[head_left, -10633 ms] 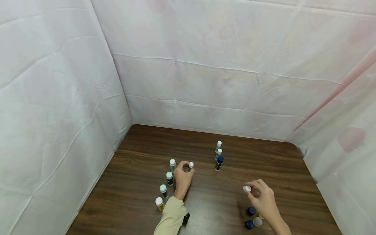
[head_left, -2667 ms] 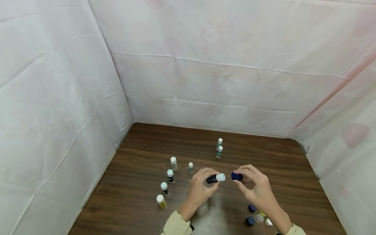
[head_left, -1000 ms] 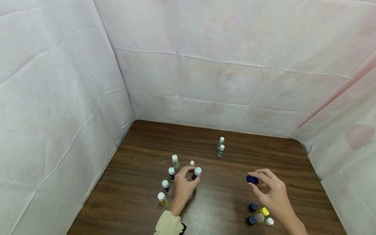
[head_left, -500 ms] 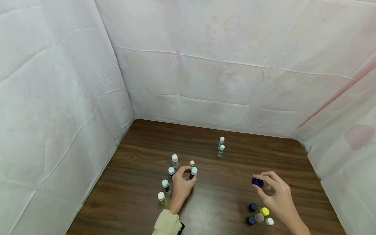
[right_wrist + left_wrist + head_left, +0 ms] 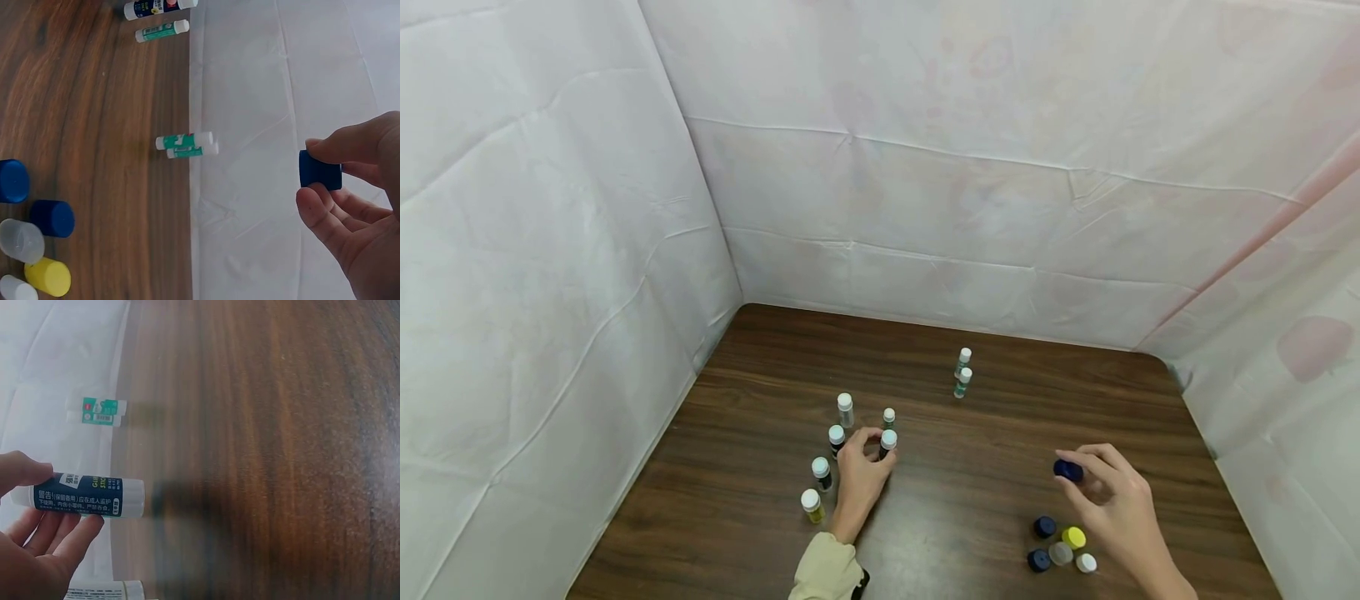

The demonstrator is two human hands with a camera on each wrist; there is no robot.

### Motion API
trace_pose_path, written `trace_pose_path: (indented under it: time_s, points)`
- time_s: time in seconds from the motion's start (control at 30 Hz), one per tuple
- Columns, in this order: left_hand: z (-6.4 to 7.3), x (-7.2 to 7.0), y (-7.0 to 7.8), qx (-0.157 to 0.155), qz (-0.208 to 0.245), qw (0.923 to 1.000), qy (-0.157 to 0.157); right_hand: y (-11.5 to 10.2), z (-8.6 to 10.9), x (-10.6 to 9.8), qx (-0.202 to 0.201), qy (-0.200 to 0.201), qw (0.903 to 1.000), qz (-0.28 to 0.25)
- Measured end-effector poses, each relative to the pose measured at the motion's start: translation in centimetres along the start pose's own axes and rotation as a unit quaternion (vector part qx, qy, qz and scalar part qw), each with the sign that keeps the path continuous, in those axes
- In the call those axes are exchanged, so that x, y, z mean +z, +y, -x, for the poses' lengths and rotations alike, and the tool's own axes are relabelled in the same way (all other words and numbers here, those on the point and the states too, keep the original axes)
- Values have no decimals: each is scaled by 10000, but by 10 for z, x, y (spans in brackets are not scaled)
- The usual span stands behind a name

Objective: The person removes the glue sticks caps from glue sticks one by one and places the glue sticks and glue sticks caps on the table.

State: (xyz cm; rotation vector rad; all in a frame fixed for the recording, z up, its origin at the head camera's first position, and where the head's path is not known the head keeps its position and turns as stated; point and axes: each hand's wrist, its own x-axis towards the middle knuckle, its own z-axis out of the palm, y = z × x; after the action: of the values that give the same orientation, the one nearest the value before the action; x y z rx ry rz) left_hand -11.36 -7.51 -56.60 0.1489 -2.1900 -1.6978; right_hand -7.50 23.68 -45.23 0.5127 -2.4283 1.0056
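Observation:
My left hand [image 5: 859, 479] grips a navy-labelled glue stick [image 5: 87, 495] between thumb and fingers. It is upright with its white top [image 5: 889, 438] bare, at or close to the table surface; whether it touches is hard to tell. Just behind it stands a small green glue stick [image 5: 889, 415]. Over the table's right side, my right hand [image 5: 1116, 500] pinches a dark blue cap [image 5: 320, 170] in the air. Below that hand lie two dark blue caps [image 5: 1044, 526], a yellow cap [image 5: 1074, 537], a clear cap [image 5: 1061, 553] and a white cap [image 5: 1086, 563].
Left of my left hand stands a row of several glue sticks with white tops, among them a yellow one [image 5: 812, 506]. Two small green glue sticks [image 5: 962, 383] stand near the back of the wooden table [image 5: 955, 533]. White cloth [image 5: 880, 208] hangs behind and at both sides.
The navy glue stick, capped at the back earlier, was uncapped between both hands. My left hand has since carried it left beside the small green one; my right hand moved right with the cap.

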Motion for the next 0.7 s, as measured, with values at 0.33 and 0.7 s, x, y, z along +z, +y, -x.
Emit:
trace_pose_path:
  time_s: [0.33,0.7]
  points:
    - [3,2,-5,-155,-240,9996,92,18,12,0,434,18,9990,111]
    - [3,2,-4,-223,-397,9989,144,41,31,3,977,-124,9945,343]
